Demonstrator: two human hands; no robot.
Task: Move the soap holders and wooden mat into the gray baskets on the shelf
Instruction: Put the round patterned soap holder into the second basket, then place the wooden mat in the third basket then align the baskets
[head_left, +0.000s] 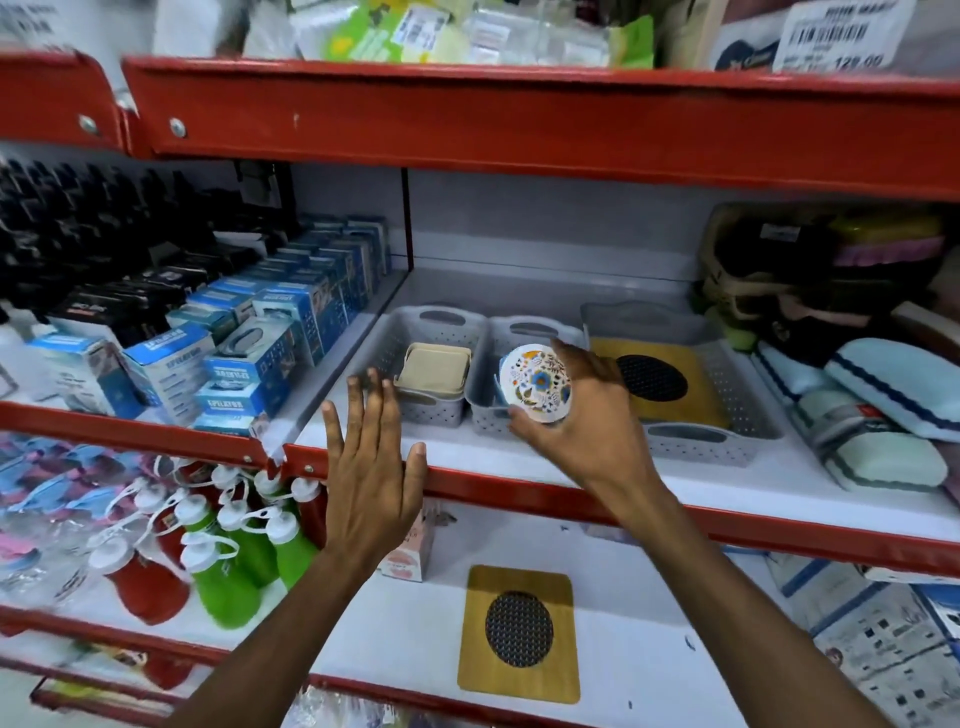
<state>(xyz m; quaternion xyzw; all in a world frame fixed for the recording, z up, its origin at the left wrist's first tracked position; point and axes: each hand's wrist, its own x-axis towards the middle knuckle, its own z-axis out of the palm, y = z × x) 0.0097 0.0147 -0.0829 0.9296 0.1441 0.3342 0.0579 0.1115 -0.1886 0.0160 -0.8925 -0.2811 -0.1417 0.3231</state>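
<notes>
Head view, right hand: the right hand (582, 415) was held over the front of the middle gray basket (485, 410), fingers wrapped around a round soap holder (536, 383) with a white face printed in blue and orange flowers; the holder was tilted, face toward the camera, just above the basket's front wall.
Head view, left hand: the left hand (371, 467) was spread flat and released, nothing in it, in front of the red shelf edge (727, 525) and near the left gray basket (431, 410).
Left gray basket: a stack of beige square soap holders (434, 371) was seen inside it, filling most of the compartment.
Middle gray basket: it stood touching the left basket on one side and just beside the large gray basket (727, 441) on the other; its contents were mostly hidden by the hand and the round holder.
Large gray basket: a wooden mat (670, 379) with a dark perforated oval was laid flat inside it, partly covered by the right hand.
Lower shelf: a second wooden mat (519, 631) of the same kind was left lying flat on the white lower shelf (675, 649), outside any basket, below the right forearm.
Surroundings, left: blue boxes (249, 358) were stacked on the neighbouring shelf section; red and green bottles (223, 551) with white caps were grouped below them.
Surroundings, right: pale blue folded items (883, 395) were piled beside the large basket.
</notes>
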